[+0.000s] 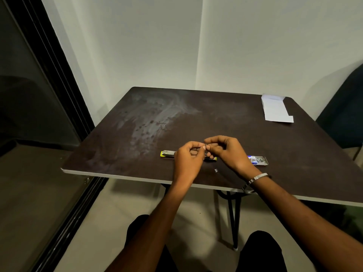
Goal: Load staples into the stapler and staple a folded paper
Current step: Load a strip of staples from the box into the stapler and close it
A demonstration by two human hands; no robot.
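A yellow and metal stapler (168,153) lies opened flat on the dark table (137,122), its middle hidden behind my hands. My left hand (187,160) and my right hand (225,150) meet just above it, fingertips pinched together on a small strip of staples (205,145). A blue and white staple box (257,160) lies open to the right of my right hand. A tiny white scrap (216,170) rests near the front edge. The folded white paper (276,108) lies at the table's far right corner.
The table stands in a corner between white walls. A dark glass sliding door (29,95) runs along the left. A dark chair (345,114) stands at the right edge. My right wrist wears a metal bracelet (257,177).
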